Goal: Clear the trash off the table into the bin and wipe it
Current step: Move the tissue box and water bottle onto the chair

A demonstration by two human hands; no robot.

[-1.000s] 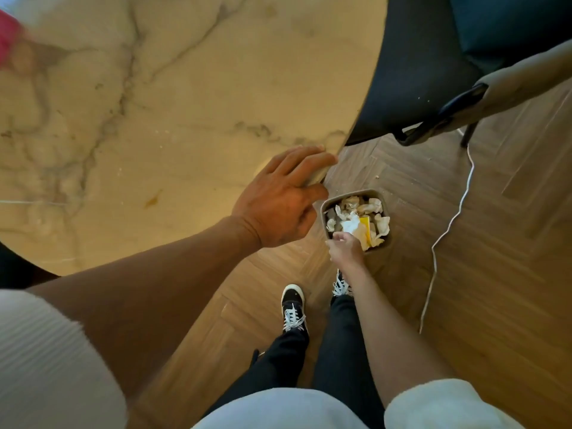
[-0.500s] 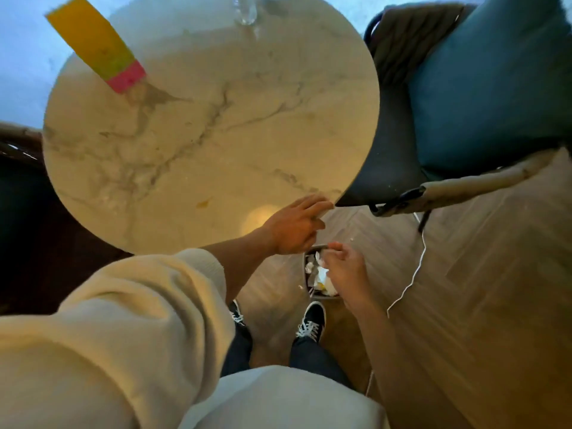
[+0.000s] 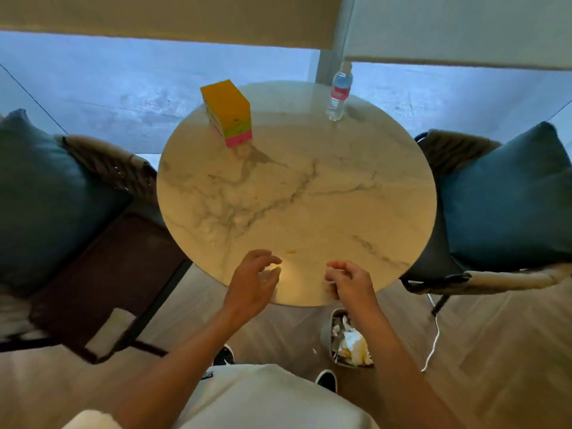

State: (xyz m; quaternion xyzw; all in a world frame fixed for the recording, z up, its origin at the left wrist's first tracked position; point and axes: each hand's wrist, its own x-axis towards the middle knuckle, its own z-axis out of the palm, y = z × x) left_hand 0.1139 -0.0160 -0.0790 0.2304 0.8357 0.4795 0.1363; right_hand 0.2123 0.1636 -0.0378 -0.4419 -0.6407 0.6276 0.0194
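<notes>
Both hands low centre over the desk (image 3: 309, 193) edge: left (image 3: 252, 284) loose and empty, right (image 3: 351, 283) curled, contents unclear. Bin (image 3: 346, 343) below, full. Orange spot (image 3: 291, 252) between hands; best fetch tissue from box (image 3: 227, 113), upper left, and wipe there.

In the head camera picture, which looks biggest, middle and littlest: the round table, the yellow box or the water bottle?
1. Round marble table, by far the biggest.
2. Yellow and pink box.
3. Water bottle, the littlest.
The box and bottle both stand at the far side, so that comparison is fair.
</notes>
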